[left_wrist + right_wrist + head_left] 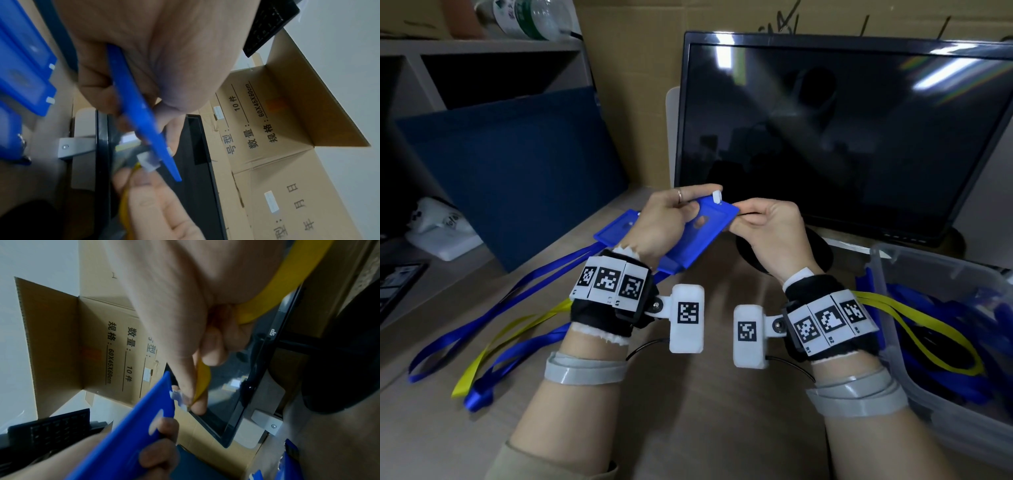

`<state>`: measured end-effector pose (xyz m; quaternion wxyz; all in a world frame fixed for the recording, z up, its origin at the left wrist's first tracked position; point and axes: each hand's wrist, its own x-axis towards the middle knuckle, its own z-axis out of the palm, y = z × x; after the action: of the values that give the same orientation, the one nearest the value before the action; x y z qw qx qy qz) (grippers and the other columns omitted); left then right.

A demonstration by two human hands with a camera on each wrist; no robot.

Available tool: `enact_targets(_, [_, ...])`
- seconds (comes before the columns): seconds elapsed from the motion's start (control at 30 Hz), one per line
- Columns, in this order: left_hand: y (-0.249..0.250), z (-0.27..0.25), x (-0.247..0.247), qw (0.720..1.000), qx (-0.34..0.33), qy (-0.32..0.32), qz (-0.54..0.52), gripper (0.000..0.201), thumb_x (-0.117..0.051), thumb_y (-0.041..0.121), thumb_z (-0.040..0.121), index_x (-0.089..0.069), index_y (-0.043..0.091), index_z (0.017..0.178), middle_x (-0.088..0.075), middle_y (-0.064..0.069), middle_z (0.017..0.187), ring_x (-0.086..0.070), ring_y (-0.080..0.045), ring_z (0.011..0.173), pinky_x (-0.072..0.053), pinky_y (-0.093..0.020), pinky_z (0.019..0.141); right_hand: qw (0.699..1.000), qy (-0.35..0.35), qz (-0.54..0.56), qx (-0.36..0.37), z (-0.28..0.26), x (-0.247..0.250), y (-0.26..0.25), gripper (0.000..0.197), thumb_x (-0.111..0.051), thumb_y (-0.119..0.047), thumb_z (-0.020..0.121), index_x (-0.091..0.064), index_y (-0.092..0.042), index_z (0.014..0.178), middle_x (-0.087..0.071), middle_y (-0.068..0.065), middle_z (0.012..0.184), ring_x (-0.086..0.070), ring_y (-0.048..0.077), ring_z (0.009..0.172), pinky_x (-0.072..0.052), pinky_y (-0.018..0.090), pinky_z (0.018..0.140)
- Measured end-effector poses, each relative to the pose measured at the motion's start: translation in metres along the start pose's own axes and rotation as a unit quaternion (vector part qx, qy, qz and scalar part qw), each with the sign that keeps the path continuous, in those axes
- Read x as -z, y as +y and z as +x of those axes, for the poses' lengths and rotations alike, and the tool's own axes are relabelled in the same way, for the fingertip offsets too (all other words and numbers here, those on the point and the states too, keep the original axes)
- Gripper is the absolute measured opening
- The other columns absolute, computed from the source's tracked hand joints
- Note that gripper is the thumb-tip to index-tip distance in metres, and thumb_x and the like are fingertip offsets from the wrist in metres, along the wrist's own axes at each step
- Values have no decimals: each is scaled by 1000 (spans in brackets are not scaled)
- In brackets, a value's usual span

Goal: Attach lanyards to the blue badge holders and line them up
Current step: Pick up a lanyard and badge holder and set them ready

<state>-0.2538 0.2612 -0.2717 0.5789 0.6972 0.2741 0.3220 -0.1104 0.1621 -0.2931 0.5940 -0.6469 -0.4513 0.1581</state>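
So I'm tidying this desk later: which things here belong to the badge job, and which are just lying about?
Part of the job:
- blue badge holder, gripped by the left hand
- yellow lanyard, its end pinched by the right hand
- finished holders on the desk
- clear bin of lanyards

Lying about:
- monitor
- cardboard box
- keyboard
- bottle

I am at an office desk used for packing work. A dark monitor (842,137) stands at the far side of my wooden desk (705,411), with a black keyboard (269,24) propped up near it. To the far left are pale shelves (482,51) holding a bottle (530,17), and a blue partition panel (517,171). Flattened cardboard cartons (287,129) with printed size labels line the wall behind the screen.
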Motion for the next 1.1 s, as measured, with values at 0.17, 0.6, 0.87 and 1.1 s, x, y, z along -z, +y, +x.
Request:
enact_targets(0.17, [4, 0, -4, 1000, 8, 13, 14, 24, -60, 16, 98, -67, 23, 120, -71, 2, 99, -67, -9, 83, -54, -20, 75, 998, -5, -57, -10, 1, -4, 5, 8, -79, -16, 78, -77, -20, 85, -78, -8, 77, -75, 6, 81, -57, 41, 92])
enact_targets(0.6, [0, 6, -2, 991, 13, 125, -39, 17, -65, 30, 97, -65, 14, 96, -72, -5, 90, -72, -26, 85, -59, -45, 85, 987, -149, -31, -44, -11, -13, -19, 19, -67, -20, 91, -65, -16, 72, -61, -4, 57, -51, 2, 51, -38, 17, 61])
enact_targets(0.87, [-2, -1, -5, 996, 43, 75, 21, 52, -60, 56, 92, -65, 5, 103, -71, -3, 80, -69, -21, 70, -62, -45, 81, 992, -65, 57, -93, -5, -16, -21, 17, -53, -15, 102, -56, 1, 96, -65, 7, 54, -49, 15, 38, -37, 23, 38])
enact_targets(1.1, [-3, -37, 10, 993, 87, 68, 49, 31, -56, 35, 101, -60, 5, 99, -42, -1, 62, -37, -7, 32, -44, -24, 39, 983, -11, 95, -157, -20, -31, -20, 26, -40, -13, 107, -48, -4, 84, -59, 13, 57, -46, 12, 30, -32, 19, 33])
